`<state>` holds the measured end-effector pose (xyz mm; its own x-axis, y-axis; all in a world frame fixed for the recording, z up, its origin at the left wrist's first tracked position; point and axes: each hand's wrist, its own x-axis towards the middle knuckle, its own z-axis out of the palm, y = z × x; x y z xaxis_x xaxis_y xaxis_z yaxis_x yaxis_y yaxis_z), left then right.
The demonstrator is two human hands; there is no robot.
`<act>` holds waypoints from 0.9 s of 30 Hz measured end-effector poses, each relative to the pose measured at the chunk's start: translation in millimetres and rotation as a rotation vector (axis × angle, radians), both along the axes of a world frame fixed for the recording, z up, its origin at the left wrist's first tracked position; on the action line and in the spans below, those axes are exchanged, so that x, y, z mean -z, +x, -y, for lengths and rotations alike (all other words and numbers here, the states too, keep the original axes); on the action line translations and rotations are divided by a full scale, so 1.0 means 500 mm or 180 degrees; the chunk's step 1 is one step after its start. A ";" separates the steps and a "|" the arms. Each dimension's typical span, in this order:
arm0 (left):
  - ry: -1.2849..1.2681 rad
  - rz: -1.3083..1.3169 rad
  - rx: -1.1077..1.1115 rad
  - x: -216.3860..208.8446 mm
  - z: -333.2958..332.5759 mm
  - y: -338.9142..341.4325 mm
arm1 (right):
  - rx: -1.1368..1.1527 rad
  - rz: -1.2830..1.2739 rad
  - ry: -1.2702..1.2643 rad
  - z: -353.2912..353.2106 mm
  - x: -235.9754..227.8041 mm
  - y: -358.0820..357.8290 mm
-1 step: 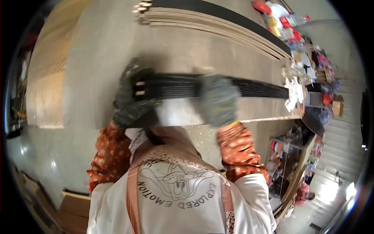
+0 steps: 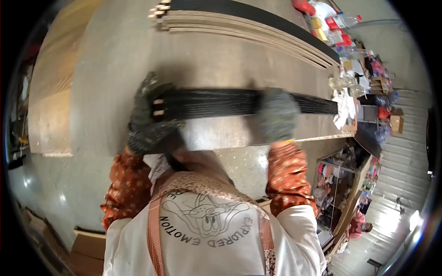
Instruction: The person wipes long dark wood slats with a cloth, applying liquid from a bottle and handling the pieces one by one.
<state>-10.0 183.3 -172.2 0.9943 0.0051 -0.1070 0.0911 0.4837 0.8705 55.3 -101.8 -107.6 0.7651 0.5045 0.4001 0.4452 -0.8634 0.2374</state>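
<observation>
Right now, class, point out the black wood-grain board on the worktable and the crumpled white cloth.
Black wood-grain board (image 2: 212, 103), head view: its upper face.
Crumpled white cloth (image 2: 342, 106), head view: its folds.

We see streaked black wood (image 2: 207, 103) at twelve o'clock, mottled grey gloves (image 2: 278, 115), pale-flowered orange sleeves (image 2: 128, 186) at eight and four.

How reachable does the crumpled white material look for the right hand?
Probably yes: the right hand is on the black workpiece, and the way along it to the white material looks free.

hands (image 2: 149, 115) (image 2: 278, 115): 2 | orange sleeves (image 2: 130, 184) (image 2: 292, 177): 2 | handled black board (image 2: 212, 103): 1 | board stack (image 2: 248, 28): 1
</observation>
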 end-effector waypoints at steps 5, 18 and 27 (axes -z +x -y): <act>0.2303 0.1314 0.0258 0.015 -0.014 0.028 | 0.2122 -0.0613 -0.0634 0.477 0.033 0.066; 0.2000 0.0500 -0.0087 0.003 0.015 0.024 | 0.0907 0.0001 0.0159 0.471 0.014 0.055; 0.2209 -0.0021 0.0010 0.024 -0.052 -0.036 | 0.2110 -0.0786 -0.0079 0.725 0.005 0.091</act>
